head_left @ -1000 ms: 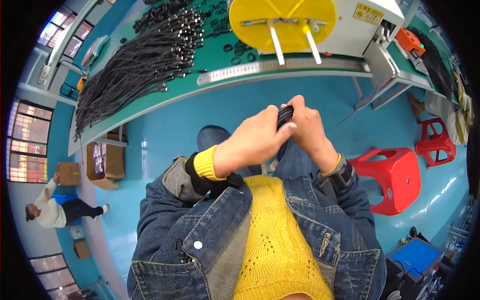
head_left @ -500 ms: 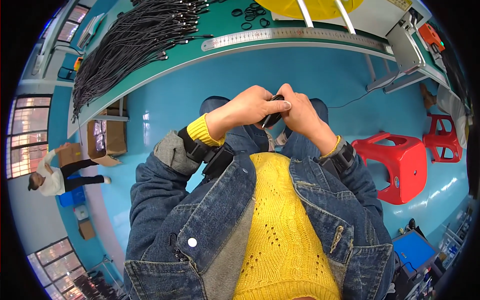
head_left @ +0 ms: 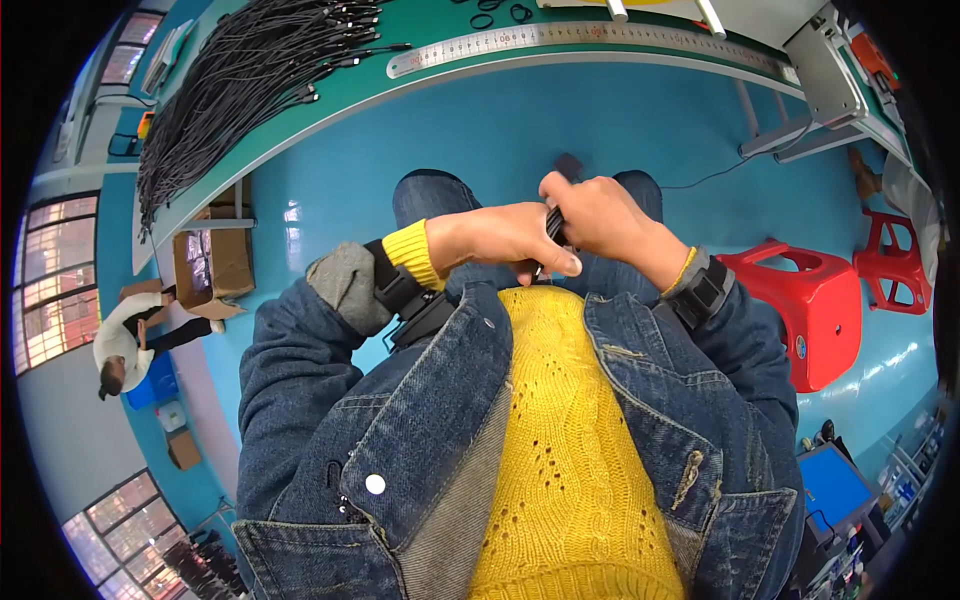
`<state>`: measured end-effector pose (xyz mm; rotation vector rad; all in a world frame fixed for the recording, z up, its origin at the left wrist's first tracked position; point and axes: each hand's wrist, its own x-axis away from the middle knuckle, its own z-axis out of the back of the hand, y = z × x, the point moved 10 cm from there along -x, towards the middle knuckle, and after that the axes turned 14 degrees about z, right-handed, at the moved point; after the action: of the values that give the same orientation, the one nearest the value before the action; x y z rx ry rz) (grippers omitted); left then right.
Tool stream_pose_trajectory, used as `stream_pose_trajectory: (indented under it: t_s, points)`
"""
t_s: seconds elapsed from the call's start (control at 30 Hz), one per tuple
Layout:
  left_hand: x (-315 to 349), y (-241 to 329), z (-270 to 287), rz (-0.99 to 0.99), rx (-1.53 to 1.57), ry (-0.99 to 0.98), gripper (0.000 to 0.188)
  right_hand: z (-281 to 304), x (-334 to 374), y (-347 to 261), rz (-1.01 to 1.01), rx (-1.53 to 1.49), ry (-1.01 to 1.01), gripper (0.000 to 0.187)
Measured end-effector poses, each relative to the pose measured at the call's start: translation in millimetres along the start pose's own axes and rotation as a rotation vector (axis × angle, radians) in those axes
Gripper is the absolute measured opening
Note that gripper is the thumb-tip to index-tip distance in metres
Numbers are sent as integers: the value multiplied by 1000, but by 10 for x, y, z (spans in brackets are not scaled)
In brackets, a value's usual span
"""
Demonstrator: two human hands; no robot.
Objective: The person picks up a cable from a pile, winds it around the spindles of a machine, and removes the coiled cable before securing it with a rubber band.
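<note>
Over my lap, a small coiled bundle of black cable (head_left: pixel 554 226) is gripped between my two hands. My left hand (head_left: pixel 505 238) is closed on its near side, thumb stretched along it toward my sweater. My right hand (head_left: pixel 605 215) curls round its far side, with the index finger bent over the top. Much of the bundle is hidden by the fingers. Just past my right fingertips shows a dark, blurred piece (head_left: pixel 568 166); whether it belongs to the cable I cannot tell.
Ahead, a green-topped table (head_left: pixel 345 95) carries a heap of black cables (head_left: pixel 240 85), a steel ruler (head_left: pixel 590 36) and black rings (head_left: pixel 482 20). Red stools (head_left: pixel 825 325) stand at my right. An open cardboard box (head_left: pixel 235 265) is at the left, near another person (head_left: pixel 125 335).
My hands have drawn a little closer to my body and shifted their hold on the cable bundle. The dark piece now shows beyond my right hand. The other person has bent lower.
</note>
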<state>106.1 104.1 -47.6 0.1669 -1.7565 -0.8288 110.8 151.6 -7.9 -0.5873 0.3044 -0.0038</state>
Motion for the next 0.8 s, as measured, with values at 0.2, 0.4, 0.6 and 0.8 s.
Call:
stream_pose_trajectory:
  t_s: [0.2, 0.4, 0.6, 0.8]
  points:
    - [-23, -151, 245, 11, 134, 55, 24, -359, 207, 320, -449, -1025, 520, 14]
    - [-61, -265, 138, 60, 433, -111, 19, -86, 53, 125, -85, -217, 327, 13]
    - [-84, -274, 238, 64, 78, 144, 19, -185, -66, 97, -39, 195, 135, 15]
    - [13, -239, 123, -159, 190, 31, 16, -43, -159, -167, 93, 57, 304, 14]
